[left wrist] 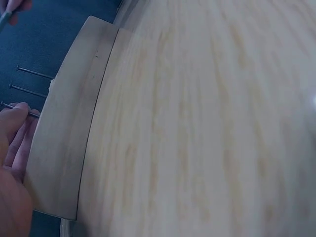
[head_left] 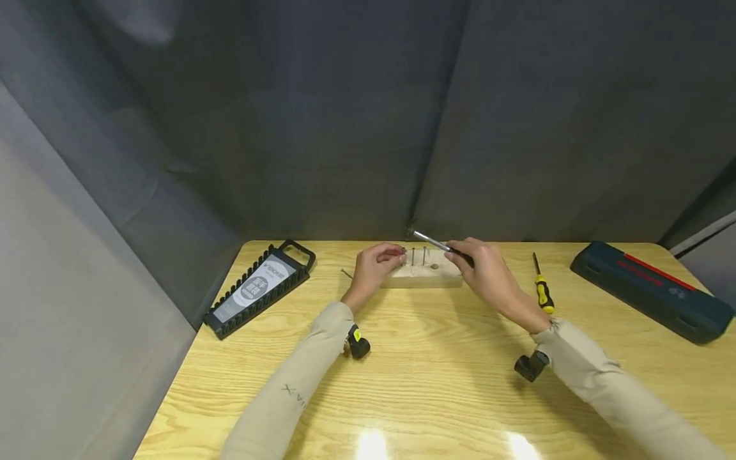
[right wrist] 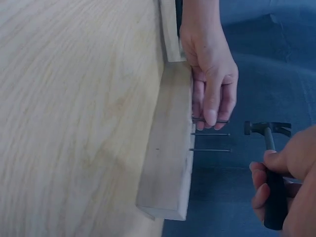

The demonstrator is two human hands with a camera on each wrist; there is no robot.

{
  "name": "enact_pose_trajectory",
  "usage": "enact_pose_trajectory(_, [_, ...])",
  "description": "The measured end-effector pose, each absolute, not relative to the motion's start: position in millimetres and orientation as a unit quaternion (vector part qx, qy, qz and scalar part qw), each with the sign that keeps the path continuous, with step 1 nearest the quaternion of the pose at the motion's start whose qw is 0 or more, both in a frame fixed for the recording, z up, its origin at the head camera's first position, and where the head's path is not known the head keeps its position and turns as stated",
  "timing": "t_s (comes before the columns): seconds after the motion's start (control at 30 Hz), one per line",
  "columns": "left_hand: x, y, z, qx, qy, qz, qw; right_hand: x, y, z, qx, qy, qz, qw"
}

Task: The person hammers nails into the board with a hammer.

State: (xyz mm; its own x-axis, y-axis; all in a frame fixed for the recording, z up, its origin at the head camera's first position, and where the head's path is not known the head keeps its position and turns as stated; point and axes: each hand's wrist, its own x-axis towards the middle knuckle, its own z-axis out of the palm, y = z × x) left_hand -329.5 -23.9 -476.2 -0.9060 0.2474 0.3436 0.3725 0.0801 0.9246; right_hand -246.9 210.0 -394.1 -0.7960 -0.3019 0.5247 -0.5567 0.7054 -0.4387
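A pale wooden block (head_left: 422,281) lies near the table's far edge. Two nails (right wrist: 211,134) stand in its top, side by side. My left hand (head_left: 372,267) pinches a third nail (right wrist: 223,121) between thumb and finger, its point at the block's top left of those two. In the right wrist view, my right hand (right wrist: 291,177) grips the black handle of a claw hammer (right wrist: 266,129). The hammer's head is raised above the nails, its striking face towards the held nail and apart from it.
A loose nail (head_left: 347,273) lies left of my left hand. Further left is a black wrench rack (head_left: 259,287) with a white label. To the right lie a yellow-and-black screwdriver (head_left: 542,291) and a dark case (head_left: 650,291) with a red stripe. Grey curtain (head_left: 345,128) hangs behind the table.
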Motion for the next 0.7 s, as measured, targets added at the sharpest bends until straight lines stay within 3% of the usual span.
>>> enact_pose_trajectory(0.53, [-327.6,-27.2,-475.9,-0.193,-0.74,-0.643,0.036,-248.4,205.4,-399.2,0.225,-0.905,0.313,0.182])
enact_pose_trajectory(0.7, [-330.4,-29.0,-475.4,-0.199,-0.731,-0.652,0.026,-249.8,205.8,-379.3,0.248,-0.876,0.33,0.25])
